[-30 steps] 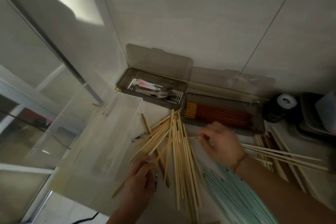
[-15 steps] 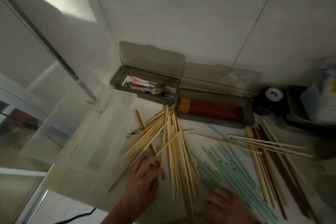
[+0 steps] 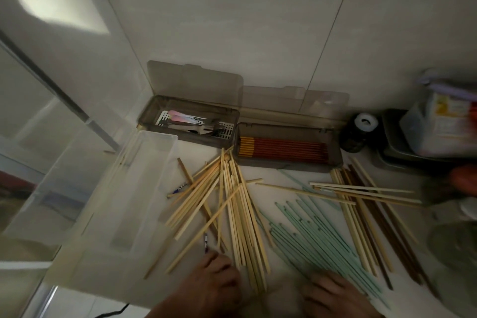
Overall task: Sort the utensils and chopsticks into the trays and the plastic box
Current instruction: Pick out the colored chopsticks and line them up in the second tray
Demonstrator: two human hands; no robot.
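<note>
While both hands [image 3: 271, 289] rest low, bamboo chopsticks [image 3: 232, 204] fanned beside plastic box [image 3: 144, 188]

Both hands low, knuckles up: left hand [image 3: 215, 283] fingers curled, right hand [image 3: 333, 294] fingers loosely bent

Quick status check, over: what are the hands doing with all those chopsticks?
Left hand touching the pale wooden chopsticks. Right hand on the green chopsticks. Nothing lifted.
</note>
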